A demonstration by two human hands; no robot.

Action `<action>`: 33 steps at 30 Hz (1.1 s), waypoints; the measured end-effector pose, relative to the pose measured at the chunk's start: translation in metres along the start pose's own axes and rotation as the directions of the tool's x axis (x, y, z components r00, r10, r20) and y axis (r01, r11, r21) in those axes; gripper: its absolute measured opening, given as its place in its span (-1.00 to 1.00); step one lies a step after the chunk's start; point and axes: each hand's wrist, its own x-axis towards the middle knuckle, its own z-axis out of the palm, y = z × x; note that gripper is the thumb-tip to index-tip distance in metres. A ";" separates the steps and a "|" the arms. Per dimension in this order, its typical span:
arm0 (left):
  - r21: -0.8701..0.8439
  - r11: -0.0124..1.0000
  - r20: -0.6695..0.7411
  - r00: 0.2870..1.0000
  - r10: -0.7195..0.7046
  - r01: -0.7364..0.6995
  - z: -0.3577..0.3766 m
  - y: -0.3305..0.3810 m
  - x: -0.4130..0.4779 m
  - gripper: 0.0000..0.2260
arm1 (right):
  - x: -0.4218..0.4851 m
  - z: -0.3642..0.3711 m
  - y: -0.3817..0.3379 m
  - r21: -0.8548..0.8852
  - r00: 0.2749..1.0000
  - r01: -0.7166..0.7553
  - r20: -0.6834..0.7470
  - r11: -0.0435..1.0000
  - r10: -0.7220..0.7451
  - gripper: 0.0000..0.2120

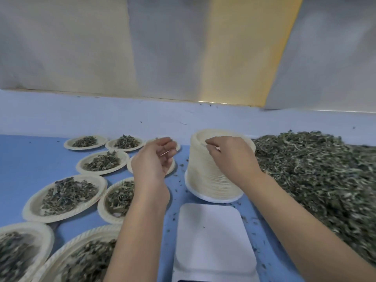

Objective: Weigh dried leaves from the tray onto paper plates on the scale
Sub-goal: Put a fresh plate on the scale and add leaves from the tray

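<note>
Fingertips [209,145] of the right hand [234,157] pinched the rim at the top of the stack of paper plates [213,178]. The left hand [153,161] hung just beside it, fingers loosely curled, above the filled plates [67,197]. The dried leaves [315,171] lay heaped right of the stack, touching it. The scale [215,237] sat nearest the person on the blue table [30,159].

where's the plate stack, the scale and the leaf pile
plate stack [203,180], head view, on its ribbed side wall
scale [213,237], head view, middle of the bare white platform
leaf pile [315,171], head view, top of the heap at right
</note>
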 end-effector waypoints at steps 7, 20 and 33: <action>0.032 0.999 -0.013 1.000 0.017 -0.017 0.003 -0.001 -0.008 -0.75 | -0.006 0.009 -0.001 -0.132 0.997 0.072 0.045 0.989 -0.067 -0.71; 0.108 0.993 0.054 0.998 -0.045 0.039 0.009 -0.016 -0.012 -0.83 | -0.011 0.016 -0.002 -0.109 0.975 0.136 -0.164 0.985 -0.152 -0.66; 0.503 0.854 0.049 0.991 0.122 -0.130 -0.007 -0.011 -0.016 -0.91 | -0.072 0.009 -0.022 0.297 0.947 0.204 -0.302 0.933 -0.111 -0.71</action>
